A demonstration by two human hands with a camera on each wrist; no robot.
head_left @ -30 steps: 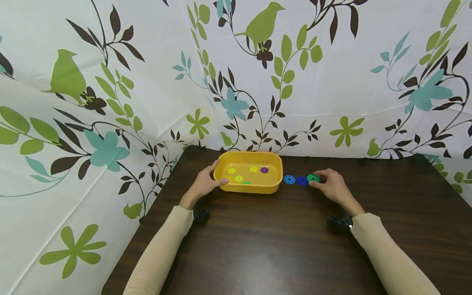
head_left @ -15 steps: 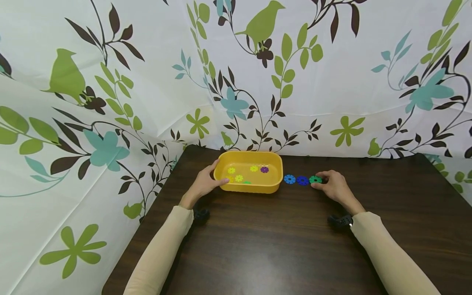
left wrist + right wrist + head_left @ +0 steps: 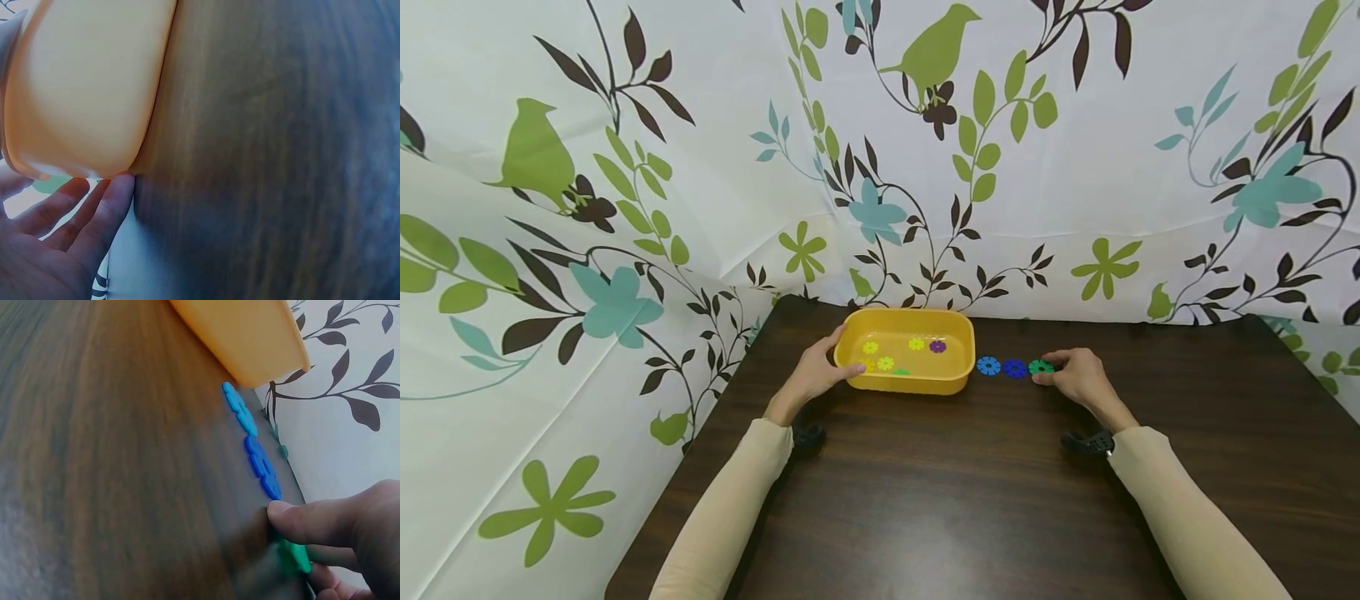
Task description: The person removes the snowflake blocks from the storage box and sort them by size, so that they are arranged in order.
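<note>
A yellow plastic tub stands toward the back of the table. My left hand grips its left end, thumb over the rim and fingers against the outer wall, as the left wrist view shows. To the tub's right lie a light blue notched disc and a dark blue notched disc in a row. A green notched disc continues that row at its right end. My right hand holds this green disc between thumb and fingers, down at the tabletop; the hand covers part of it.
Inside the tub lie several yellow discs, a purple disc and a partly hidden green disc. A patterned cloth hangs behind the dark wooden table and along its left side.
The green disc has moved slightly right and down flat, in line with the two blue discs. My right hand shifted right with it. The left hand and tub have stayed put.
</note>
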